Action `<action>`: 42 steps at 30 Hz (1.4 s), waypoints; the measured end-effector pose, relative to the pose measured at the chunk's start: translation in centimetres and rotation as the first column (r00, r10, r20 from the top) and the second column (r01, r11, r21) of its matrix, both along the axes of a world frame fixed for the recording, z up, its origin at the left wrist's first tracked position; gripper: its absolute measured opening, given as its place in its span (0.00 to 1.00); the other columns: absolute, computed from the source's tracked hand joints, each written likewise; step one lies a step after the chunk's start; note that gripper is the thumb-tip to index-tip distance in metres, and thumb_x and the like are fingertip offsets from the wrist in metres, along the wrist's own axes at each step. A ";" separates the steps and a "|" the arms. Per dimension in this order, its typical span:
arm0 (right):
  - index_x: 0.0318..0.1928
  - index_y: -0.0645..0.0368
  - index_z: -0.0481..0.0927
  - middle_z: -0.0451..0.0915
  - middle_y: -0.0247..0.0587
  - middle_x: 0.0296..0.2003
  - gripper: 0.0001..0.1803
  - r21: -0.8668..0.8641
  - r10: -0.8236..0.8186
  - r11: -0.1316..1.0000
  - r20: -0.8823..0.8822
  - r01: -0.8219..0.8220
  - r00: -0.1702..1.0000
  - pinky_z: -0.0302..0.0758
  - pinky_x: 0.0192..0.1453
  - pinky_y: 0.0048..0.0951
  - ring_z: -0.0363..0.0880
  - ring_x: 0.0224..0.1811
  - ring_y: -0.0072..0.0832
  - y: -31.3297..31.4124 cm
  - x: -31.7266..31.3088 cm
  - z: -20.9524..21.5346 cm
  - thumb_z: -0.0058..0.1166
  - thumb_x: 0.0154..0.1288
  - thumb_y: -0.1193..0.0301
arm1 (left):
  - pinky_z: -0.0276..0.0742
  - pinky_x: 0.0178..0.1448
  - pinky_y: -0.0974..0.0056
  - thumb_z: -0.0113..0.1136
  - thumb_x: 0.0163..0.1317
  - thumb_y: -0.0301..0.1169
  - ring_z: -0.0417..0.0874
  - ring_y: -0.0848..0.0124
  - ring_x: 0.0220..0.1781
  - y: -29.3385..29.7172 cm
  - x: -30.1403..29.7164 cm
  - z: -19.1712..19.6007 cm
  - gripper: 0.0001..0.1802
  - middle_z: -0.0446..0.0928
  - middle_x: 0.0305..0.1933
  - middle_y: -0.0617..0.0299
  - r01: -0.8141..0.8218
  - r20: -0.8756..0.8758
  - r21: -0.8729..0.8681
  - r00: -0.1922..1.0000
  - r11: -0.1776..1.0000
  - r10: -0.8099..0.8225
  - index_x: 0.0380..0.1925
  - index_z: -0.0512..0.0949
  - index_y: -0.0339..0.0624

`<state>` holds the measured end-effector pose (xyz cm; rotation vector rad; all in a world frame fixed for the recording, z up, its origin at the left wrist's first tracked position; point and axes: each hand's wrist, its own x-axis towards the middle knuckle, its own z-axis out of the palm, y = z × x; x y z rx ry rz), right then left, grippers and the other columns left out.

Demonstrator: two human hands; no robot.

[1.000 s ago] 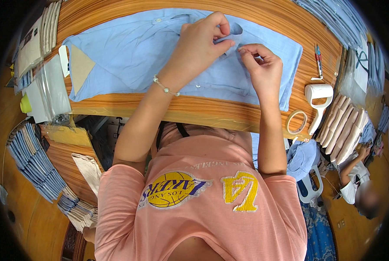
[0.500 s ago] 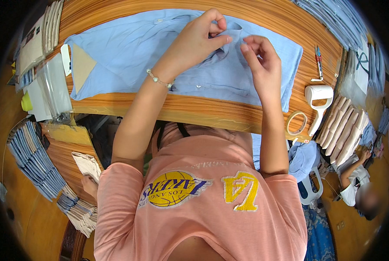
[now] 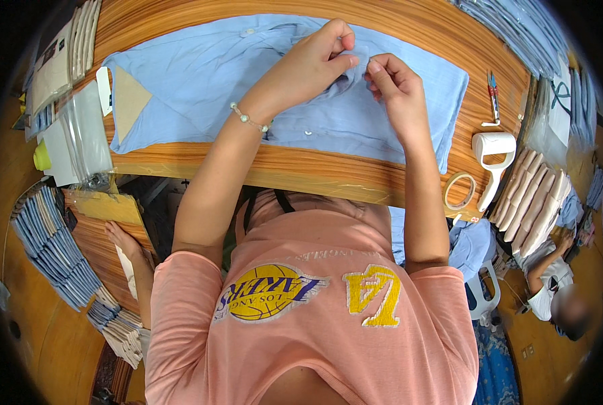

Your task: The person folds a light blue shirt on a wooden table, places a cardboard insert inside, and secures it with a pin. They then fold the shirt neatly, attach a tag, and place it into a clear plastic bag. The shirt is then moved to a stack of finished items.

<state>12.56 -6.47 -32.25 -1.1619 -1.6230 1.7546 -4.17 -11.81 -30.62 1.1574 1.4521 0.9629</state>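
Blue shirt (image 3: 200, 81) on table (image 3: 247, 167), beneath both hands, long axis left-to-right. Left hand (image 3: 315, 62), fingers curled, at raised fold (image 3: 361, 55); right hand (image 3: 400, 82) just right of fold, fingertips together. Cloth pinch unconfirmed, either hand.

Blue cloth (image 3: 200, 88) partly hidden behind the left fingers (image 3: 346, 39), a co-worker's head (image 3: 571, 309) blurred at right.

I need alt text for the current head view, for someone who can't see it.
A person's left hand is at a raised fold of a blue garment spread on a wood-grain table, the right hand curled close beside it. To the garment's right lie small snips, a white roller and a roll of tape.
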 end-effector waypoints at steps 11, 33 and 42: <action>0.37 0.62 0.81 0.81 0.45 0.39 0.09 0.421 0.813 0.467 0.142 -0.777 0.565 0.75 0.47 0.36 0.79 0.39 0.40 -13.2 -0.5 2.8 0.54 0.58 0.72 | 0.64 0.39 0.72 0.55 0.63 0.27 0.64 0.80 0.32 0.7 -0.6 0.2 0.08 0.68 0.27 0.71 0.136 -0.076 -0.006 0.988 0.991 -0.136 0.34 0.65 0.43; 0.37 0.59 0.78 0.76 0.39 0.23 0.11 0.230 0.205 0.910 0.472 -0.344 0.857 0.71 0.33 0.30 0.74 0.26 0.30 5.6 2.5 -1.6 0.57 0.57 0.66 | 0.60 0.55 0.59 0.60 0.56 0.38 0.69 0.65 0.49 -7.3 -1.0 -2.7 0.12 0.73 0.47 0.66 0.242 -0.743 0.317 0.664 0.917 0.081 0.38 0.78 0.47; 0.36 0.56 0.79 0.79 0.41 0.25 0.11 0.383 0.040 0.882 0.521 -0.275 0.853 0.70 0.32 0.30 0.76 0.26 0.30 5.1 3.5 -0.6 0.59 0.58 0.63 | 0.69 0.49 0.57 0.64 0.51 0.31 0.75 0.62 0.45 -12.7 -0.7 1.0 0.10 0.77 0.44 0.61 0.117 -0.625 0.476 0.743 0.871 0.242 0.34 0.80 0.43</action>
